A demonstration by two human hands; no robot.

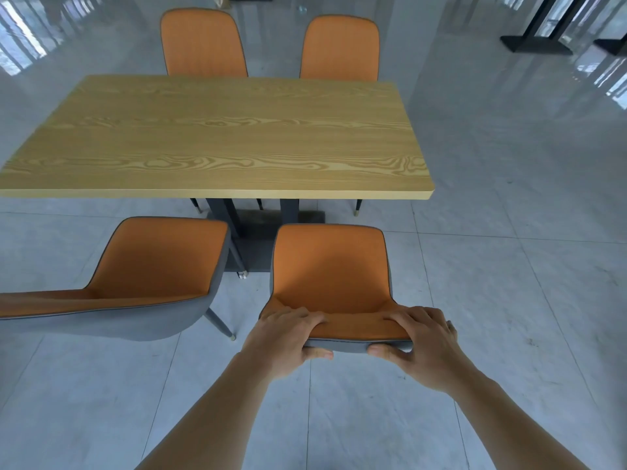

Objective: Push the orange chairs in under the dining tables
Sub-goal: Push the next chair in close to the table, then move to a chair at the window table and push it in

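Near-right orange chair (pixel 330 276) stands pulled out, clear of the wooden table (pixel 217 137), left hand (pixel 288 337) and right hand (pixel 424 340) both clamped over its backrest top, so the push looks about to start, straight forward; its legs are hidden below the seat.

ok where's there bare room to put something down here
The whole wooden tabletop is bare from edge to edge. The floor right of the table is open tile too. It is crowded below the near edge: the table base and two pulled-out chairs, the left chair and the held chair, which both hands grip.
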